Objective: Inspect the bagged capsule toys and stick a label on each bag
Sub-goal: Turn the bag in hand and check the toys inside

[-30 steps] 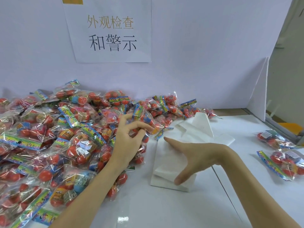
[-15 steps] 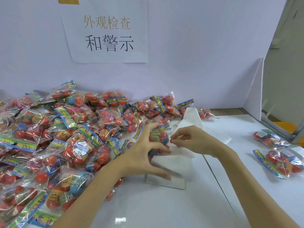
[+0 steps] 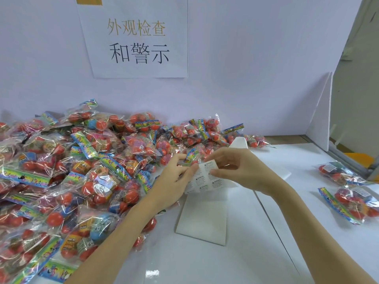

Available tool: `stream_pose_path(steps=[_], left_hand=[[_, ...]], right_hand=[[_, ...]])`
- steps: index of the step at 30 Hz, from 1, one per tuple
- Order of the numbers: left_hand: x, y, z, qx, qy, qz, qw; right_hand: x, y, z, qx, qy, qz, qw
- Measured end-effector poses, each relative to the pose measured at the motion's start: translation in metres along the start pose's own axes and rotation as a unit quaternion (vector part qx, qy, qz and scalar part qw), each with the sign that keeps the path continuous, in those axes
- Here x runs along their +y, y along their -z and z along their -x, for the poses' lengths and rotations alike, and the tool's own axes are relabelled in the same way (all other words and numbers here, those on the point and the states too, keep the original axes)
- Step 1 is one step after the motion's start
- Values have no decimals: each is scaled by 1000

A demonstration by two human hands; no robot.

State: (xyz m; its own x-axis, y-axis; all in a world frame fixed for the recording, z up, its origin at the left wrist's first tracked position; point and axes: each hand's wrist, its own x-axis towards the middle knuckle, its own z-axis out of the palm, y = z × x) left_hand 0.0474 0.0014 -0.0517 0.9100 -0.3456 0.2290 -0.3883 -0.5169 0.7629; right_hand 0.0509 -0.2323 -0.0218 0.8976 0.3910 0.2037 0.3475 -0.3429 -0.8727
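Note:
A big heap of clear bags with red and blue capsule toys (image 3: 86,167) covers the left half of the white table. At the heap's right edge my left hand (image 3: 174,181) and my right hand (image 3: 235,171) hold a small white sheet of warning labels (image 3: 205,179) between them. The left hand grips the sheet's left edge. The right thumb and fingers pinch a label at its upper right. A bag with a rainbow header (image 3: 191,155) lies just behind my fingers. Two bags (image 3: 348,189) lie apart at the far right, each with a white label on it.
Folded white backing paper (image 3: 205,218) lies on the table under my hands. A paper sign with printed characters (image 3: 137,37) hangs on the pale back wall. A white foam panel (image 3: 320,117) stands at the right, with a table edge and yellow object beyond it.
My left hand left the heap and came to the middle. My right hand lifted off the white paper. Both now hold up the label sheet, which was not visible before.

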Motion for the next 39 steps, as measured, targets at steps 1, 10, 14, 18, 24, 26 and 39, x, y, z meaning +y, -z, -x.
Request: stream_pose_path(steps=[1,10,14,18,24,26,39], left_hand=[[0,0,0,9,6,11,1000],[-2,1,1,53,8,16,998],[-1,0,0,51,20,-1,998],[2,0,0,46,24,-2,999],[3,0,0,31,42,5,999],[3,0,-1,29,42,5,999],[3,-1,0,24,40,16,999]], right_hand=[[1,-2,-1,12,1,9,1000],[5,-11,-5,48,19,76,996],[3,-13,-3,72,25,91,993],[1,-14,-1,86,48,96,990],[-2,-14,-1,86,69,109,988],[0,-15,-1,83,71,127,986],[2,-18,-2,48,67,165,983]])
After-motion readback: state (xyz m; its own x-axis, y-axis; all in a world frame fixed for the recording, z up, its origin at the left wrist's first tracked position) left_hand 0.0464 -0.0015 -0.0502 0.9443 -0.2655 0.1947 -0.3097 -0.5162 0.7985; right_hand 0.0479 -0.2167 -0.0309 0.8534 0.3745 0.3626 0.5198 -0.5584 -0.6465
